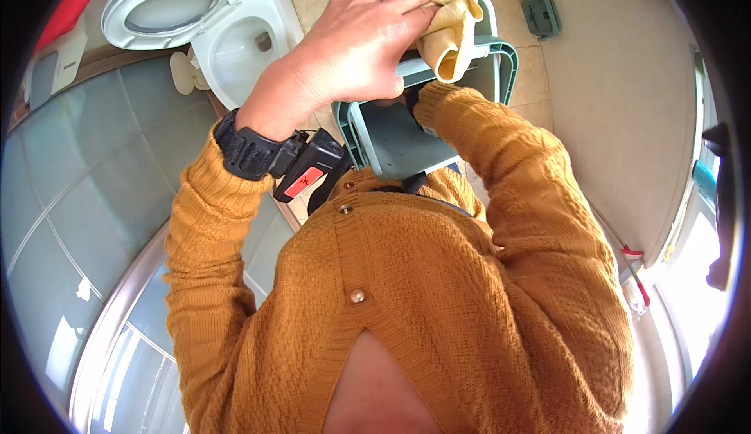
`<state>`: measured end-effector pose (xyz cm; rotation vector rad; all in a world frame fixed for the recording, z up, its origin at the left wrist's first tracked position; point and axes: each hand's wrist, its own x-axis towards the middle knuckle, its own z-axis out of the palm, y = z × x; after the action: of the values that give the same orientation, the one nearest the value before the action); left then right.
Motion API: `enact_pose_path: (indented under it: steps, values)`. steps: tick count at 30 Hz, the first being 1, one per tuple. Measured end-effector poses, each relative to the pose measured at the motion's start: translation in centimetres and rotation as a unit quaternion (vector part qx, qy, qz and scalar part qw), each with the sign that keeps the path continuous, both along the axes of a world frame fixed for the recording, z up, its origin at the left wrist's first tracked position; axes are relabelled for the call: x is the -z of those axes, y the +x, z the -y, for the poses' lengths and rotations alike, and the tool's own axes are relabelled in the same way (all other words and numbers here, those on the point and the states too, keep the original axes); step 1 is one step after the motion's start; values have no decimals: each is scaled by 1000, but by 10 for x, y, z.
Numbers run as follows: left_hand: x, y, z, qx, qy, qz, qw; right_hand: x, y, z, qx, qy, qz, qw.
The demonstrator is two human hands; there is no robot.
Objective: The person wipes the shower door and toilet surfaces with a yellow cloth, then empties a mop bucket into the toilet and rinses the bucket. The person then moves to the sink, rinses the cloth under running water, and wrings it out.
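Note:
My left hand holds a folded yellow cloth between its fingers, above a grey-green plastic bin. The cloth hangs over the bin's raised rim or frame. A black strap with a small device is on my left wrist. My right arm reaches in its mustard knit sleeve to the bin's opening. Only a sliver of my right hand shows below the left; its fingers are hidden, so its grip cannot be made out. The bin stands close against my body.
A white toilet with its seat raised stands at the upper left, beside a blue-grey tiled wall. A small green plastic piece lies near the beige wall at the upper right. Red-ended sticks stand at the right.

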<state>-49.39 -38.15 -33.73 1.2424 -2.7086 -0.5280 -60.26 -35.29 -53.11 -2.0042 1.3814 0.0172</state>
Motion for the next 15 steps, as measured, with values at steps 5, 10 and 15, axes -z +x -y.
enact_pose_path:
  steps: [5,10,15]
  values:
    - [-16,-1,1,19,33,-5,999,22,2,12,59,-28,-3,998]
    - [-27,0,10,72,87,-40,993,24,-2,21,98,-45,0,994]
    - [-29,4,9,67,105,-14,992,30,-5,32,133,-60,4,989]
